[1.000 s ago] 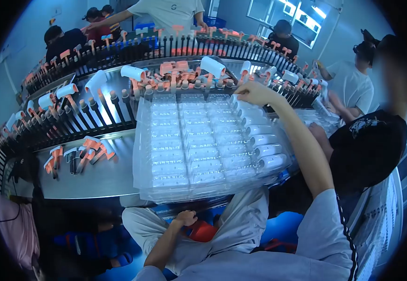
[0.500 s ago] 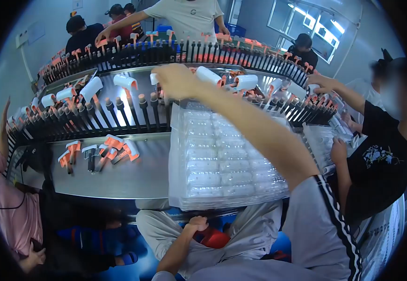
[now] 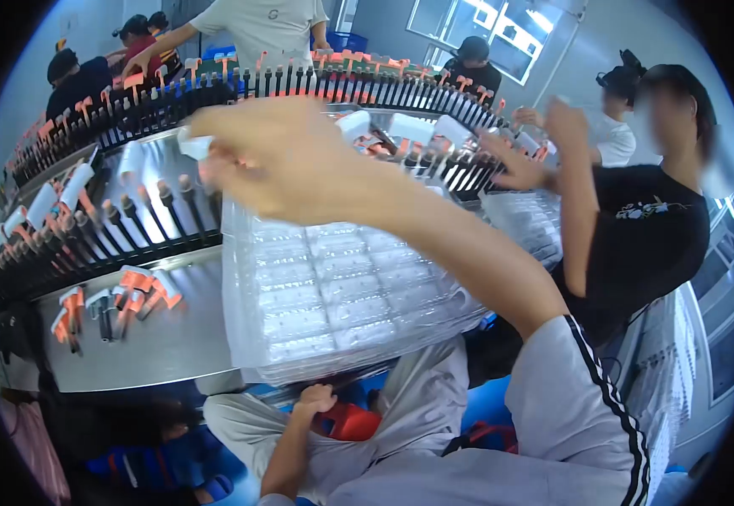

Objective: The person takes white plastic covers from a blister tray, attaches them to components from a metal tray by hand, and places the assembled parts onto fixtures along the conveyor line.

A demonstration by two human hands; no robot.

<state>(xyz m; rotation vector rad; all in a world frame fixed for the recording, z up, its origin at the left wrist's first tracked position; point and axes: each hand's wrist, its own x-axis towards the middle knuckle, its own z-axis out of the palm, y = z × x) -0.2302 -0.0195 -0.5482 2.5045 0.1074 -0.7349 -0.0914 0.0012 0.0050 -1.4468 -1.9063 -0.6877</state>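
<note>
My right hand (image 3: 274, 156) reaches across above the far left corner of a stack of clear plastic trays (image 3: 325, 287). Its fingers are curled around a part with a curved white cover (image 3: 195, 145) and a bit of orange; motion blurs it and the hand hides the rest. Black upright holders (image 3: 167, 205) stand in a row just beyond and to the left. Low over my lap, my left hand (image 3: 316, 398) is closed beside a red object (image 3: 352, 421); whatever its fingers enclose is hidden.
Several orange-and-white parts (image 3: 137, 282) lie on the metal table (image 3: 156, 341) at the left. A second curved row of holders (image 3: 274, 83) runs behind. At the right a co-worker in a black shirt (image 3: 645, 228) has raised arms; another person (image 3: 257, 25) stands across.
The view has swung right, shifting the trays and table leftward. My right hand looks nearer and larger, with the white-covered part at its fingers. The co-worker at right has raised their hands.
</note>
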